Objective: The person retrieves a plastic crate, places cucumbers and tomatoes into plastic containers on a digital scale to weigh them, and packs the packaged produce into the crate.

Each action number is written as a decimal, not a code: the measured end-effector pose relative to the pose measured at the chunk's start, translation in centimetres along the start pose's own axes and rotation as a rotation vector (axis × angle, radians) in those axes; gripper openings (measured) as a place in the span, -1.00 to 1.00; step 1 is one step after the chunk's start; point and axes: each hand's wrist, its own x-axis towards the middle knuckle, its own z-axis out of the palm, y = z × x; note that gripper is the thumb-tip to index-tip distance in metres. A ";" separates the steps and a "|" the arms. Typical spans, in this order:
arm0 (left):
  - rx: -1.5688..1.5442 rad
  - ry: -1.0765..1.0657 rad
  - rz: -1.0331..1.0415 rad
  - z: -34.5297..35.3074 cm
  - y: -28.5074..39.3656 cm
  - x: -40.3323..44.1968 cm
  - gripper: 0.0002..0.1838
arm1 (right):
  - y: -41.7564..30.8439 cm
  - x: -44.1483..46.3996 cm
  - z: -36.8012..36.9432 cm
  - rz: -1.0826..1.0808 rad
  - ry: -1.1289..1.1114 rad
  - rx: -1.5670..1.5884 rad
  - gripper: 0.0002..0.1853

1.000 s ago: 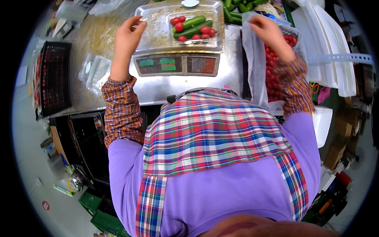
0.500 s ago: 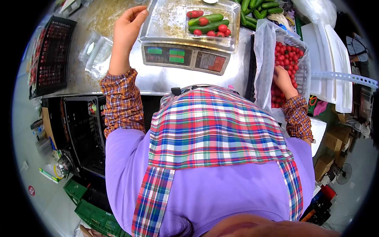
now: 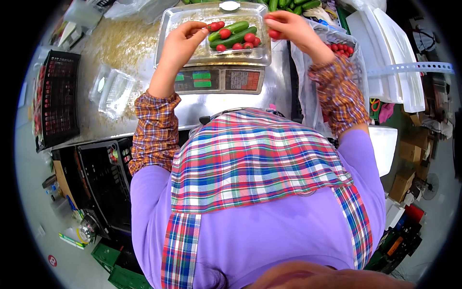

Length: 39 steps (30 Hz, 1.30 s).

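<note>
A clear plastic tray (image 3: 211,49) holding two cucumbers (image 3: 236,38) and several cherry tomatoes (image 3: 237,46) sits on the pan of a digital scale (image 3: 166,48). At the tray's left edge is my left hand (image 3: 180,45), its thumb and forefinger brought together beside the tomatoes there. Whether anything is between those fingertips I cannot tell. My right hand (image 3: 298,34) is over the pan's right edge, closed on cherry tomatoes (image 3: 274,34), two of which show at the fingertips. Green digits glow on the scale's display (image 3: 202,79).
Right of the scale stands a lined crate (image 3: 308,96) with more cherry tomatoes (image 3: 342,48), partly hidden by my right arm. Cucumbers (image 3: 293,6) lie behind. Empty clear trays (image 3: 113,91) rest on the metal table (image 3: 134,45); a black crate (image 3: 60,96) stands far left.
My right hand has come out of the tomato crate, up and left to the scale, with cherry tomatoes. My left hand has moved right and down to the tray's edge. The view has shifted.
</note>
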 end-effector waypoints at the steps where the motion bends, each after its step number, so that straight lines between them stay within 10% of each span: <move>1: 0.014 -0.008 -0.008 0.3 0.6 -0.2 -0.72 | 0.1 1.4 1.1 -0.029 -0.017 -0.028 -0.57; 12: 0.905 0.063 0.410 4.3 -1.1 2.2 -0.68 | 2.3 5.6 2.0 -0.333 0.154 -0.544 -0.65; 22: 0.786 -0.147 0.327 1.2 -0.6 3.4 -0.62 | 2.2 4.2 4.9 -0.440 0.128 -0.899 -0.69; 27: 0.797 -0.051 0.717 3.0 -1.1 4.6 -0.81 | 2.6 5.0 7.0 -0.381 0.146 -1.038 -0.71; 39: 0.996 -0.274 0.816 4.5 -1.2 6.2 -0.93 | 1.8 5.3 4.0 -0.438 0.290 -0.577 -0.56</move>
